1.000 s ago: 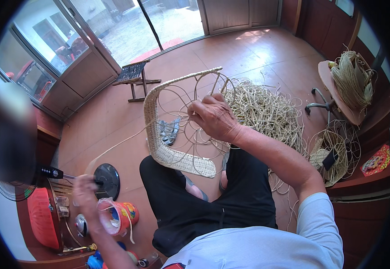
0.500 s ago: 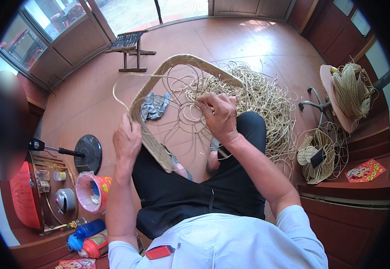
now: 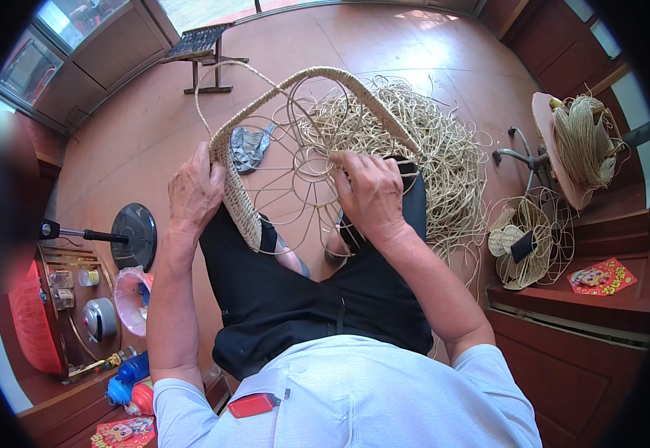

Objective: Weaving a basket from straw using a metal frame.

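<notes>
A partly woven basket [image 3: 240, 216] stands over my knees; its straw band bends round a frame of thin wire spokes and rings [image 3: 311, 181]. My left hand [image 3: 196, 193] is closed on the band's left side, thumb and fingers pinching its edge. My right hand [image 3: 370, 193] is closed in front of the frame's middle rings, fingertips pressed together. A loose straw cord [image 3: 229, 63] arches from beside my left hand over the band toward my right fingertips. What lies inside the right fingers is mostly hidden.
A large heap of straw cord [image 3: 448, 164] lies on the floor at right. Beyond it are a stool with a cord bundle [image 3: 585, 142] and another woven wire piece [image 3: 523, 246]. A low dark stool [image 3: 202, 45] stands far left; a fan base [image 3: 134, 235] and pink bin [image 3: 132, 299] stand nearer.
The basket has tipped, so its wire rings face me more squarely. The cord loop has risen higher above the band. My left hand has moved slightly left and up with the band.
</notes>
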Action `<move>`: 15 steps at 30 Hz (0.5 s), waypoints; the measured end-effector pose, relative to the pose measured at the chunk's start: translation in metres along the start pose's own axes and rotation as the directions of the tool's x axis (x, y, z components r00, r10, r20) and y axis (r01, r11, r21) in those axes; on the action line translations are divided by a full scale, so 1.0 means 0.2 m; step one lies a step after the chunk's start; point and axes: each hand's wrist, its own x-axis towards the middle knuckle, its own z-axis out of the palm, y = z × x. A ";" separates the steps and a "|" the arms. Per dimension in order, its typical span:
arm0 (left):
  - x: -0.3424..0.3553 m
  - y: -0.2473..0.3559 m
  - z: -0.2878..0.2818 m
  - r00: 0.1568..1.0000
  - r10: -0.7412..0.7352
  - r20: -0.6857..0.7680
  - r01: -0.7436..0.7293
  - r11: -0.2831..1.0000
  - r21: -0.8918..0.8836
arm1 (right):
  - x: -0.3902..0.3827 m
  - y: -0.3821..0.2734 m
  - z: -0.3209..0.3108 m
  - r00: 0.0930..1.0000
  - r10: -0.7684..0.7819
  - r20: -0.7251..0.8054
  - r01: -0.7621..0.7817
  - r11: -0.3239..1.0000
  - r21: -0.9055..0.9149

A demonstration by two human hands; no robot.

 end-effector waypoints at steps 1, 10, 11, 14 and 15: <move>0.00 0.03 -0.02 1.000 -0.006 -0.016 0.006 1.000 0.004 | 0.02 0.01 -0.01 1.000 0.004 0.024 -0.004 1.000 0.011; -0.33 0.62 0.19 0.998 0.053 0.031 -0.013 0.677 -0.736 | 0.06 0.01 -0.01 0.995 0.064 0.075 -0.063 0.998 -0.014; -0.34 0.68 0.25 0.990 0.029 0.141 0.108 0.499 -0.860 | 0.05 0.00 -0.01 0.995 0.073 0.074 -0.071 0.997 -0.023; -0.26 0.76 0.42 0.985 0.029 0.172 0.158 0.269 -0.950 | 0.05 0.01 -0.04 0.991 0.104 0.090 -0.105 0.994 0.011; -0.23 0.76 0.49 0.986 0.026 0.166 0.153 0.267 -0.951 | 0.06 0.01 -0.05 0.991 0.097 0.089 -0.098 0.995 0.011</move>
